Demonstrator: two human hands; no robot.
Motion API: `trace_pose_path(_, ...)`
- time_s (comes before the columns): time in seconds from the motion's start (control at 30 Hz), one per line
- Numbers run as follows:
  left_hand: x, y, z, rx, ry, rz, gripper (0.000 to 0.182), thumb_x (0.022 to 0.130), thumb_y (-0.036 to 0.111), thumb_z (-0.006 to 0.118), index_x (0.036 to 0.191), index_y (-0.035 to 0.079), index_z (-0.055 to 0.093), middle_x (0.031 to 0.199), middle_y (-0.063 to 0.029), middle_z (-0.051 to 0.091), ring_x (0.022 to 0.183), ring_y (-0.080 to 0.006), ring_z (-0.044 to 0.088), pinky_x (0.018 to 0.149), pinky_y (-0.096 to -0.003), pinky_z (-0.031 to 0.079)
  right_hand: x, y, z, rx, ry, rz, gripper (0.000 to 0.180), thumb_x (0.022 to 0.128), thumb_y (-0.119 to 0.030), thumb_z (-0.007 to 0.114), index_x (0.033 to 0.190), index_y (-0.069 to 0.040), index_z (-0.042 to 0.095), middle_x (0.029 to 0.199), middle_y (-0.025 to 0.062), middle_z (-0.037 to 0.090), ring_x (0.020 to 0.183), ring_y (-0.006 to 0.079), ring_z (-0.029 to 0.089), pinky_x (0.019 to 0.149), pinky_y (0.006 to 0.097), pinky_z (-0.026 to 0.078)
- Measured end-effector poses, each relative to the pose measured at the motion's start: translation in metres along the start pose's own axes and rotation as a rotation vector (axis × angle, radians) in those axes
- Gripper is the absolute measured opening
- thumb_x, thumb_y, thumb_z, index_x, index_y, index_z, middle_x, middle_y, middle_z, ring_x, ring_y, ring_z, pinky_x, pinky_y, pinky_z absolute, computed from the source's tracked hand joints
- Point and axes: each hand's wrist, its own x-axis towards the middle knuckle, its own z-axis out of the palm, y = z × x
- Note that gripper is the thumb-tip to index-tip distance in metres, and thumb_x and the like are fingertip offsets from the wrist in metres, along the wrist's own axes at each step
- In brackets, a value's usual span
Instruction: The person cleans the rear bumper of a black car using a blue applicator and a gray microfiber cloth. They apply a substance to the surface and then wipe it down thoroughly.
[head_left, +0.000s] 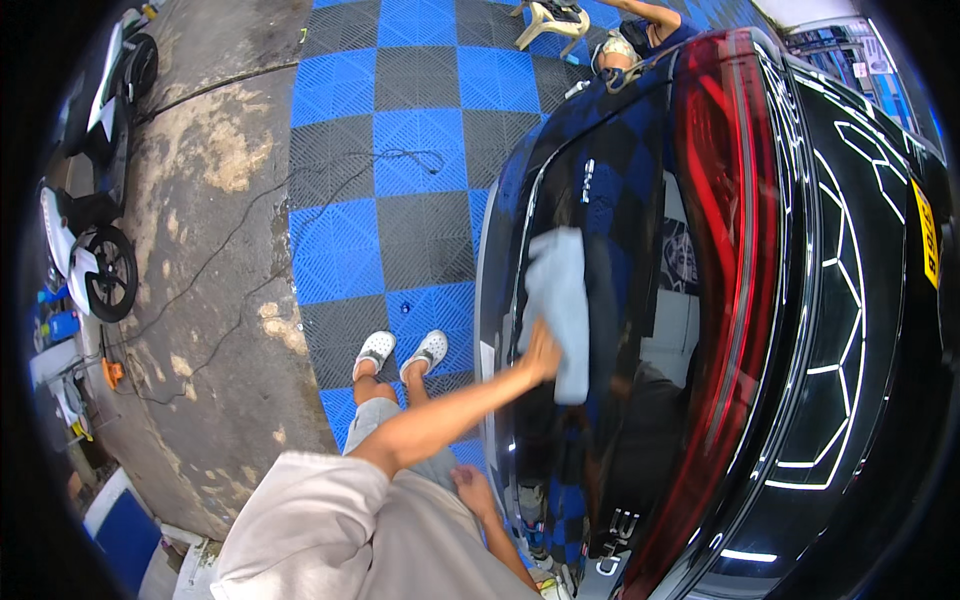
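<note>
My left hand (544, 352) presses a light grey-blue cloth (564, 300) against the glossy black rear panel (622, 322) of a car. The arm reaches across my body, and both hand and cloth are slightly blurred. Beside the cloth, a long red tail light (739, 225) curves along the car. Chrome lettering (587, 180) sits on the panel beyond the cloth, and more chrome lettering (619, 540) is close to me. My right hand (474, 489) hangs low by my shorts, near the car's edge, with loosely bent fingers and nothing visible in it.
Blue and black slatted floor tiles (420, 247) lie under my feet. A thin black cable (247, 214) trails over tiles and concrete. Another person (660, 30) is low beside the car's far end, near a plastic chair (551, 26). A motorcycle (97, 187) stands left.
</note>
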Motion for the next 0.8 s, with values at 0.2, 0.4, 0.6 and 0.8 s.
trace_pose_path(0.2,0.13,-0.071,-0.003,0.261,0.238,0.236,0.025,0.084,0.011,0.059,0.102,-0.005,0.065,0.131,-0.0312,0.055,0.129,-0.0533,0.044,0.114,-0.0608,0.032,0.009,-0.007,-0.007,-0.024,0.021,-0.014,0.047,0.096,-0.038,0.067,0.124,-0.001,0.063,0.118,0.0185,0.071,0.112,0.0288,0.068,0.099,0.0384,0.051)
trace_pose_path(0.4,0.086,-0.018,-0.025,-0.104,0.181,-0.065,0.034,0.079,0.006,0.059,0.111,-0.006,0.054,0.129,-0.0332,0.049,0.12,-0.0502,0.045,0.114,-0.0607,0.031,0.007,-0.003,0.008,-0.004,0.049,-0.005,0.046,0.096,-0.038,0.066,0.123,0.0,0.064,0.124,0.0202,0.069,0.118,0.0301,0.066,0.1,0.0388,0.05)
trace_pose_path(0.6,-0.133,0.075,-0.028,-0.143,-0.166,-0.18,0.079,0.083,0.02,0.065,0.146,-0.017,0.035,0.15,-0.0473,0.026,0.145,-0.0584,0.022,0.121,-0.0642,0.013,-0.012,-0.007,0.025,-0.139,0.065,-0.266,0.039,0.093,-0.029,0.066,0.12,-0.001,0.065,0.117,0.0186,0.071,0.11,0.0296,0.069,0.093,0.0393,0.053)
trace_pose_path(0.8,0.069,-0.024,-0.028,-0.023,0.073,-0.029,0.049,0.085,0.015,0.061,0.126,-0.009,0.048,0.133,-0.0381,0.04,0.135,-0.0551,0.034,0.118,-0.0678,0.018,-0.019,-0.02,0.051,0.117,0.102,0.004,0.042,0.096,-0.036,0.066,0.12,-0.001,0.064,0.107,0.0148,0.073,0.1,0.0254,0.07,0.091,0.0375,0.054)
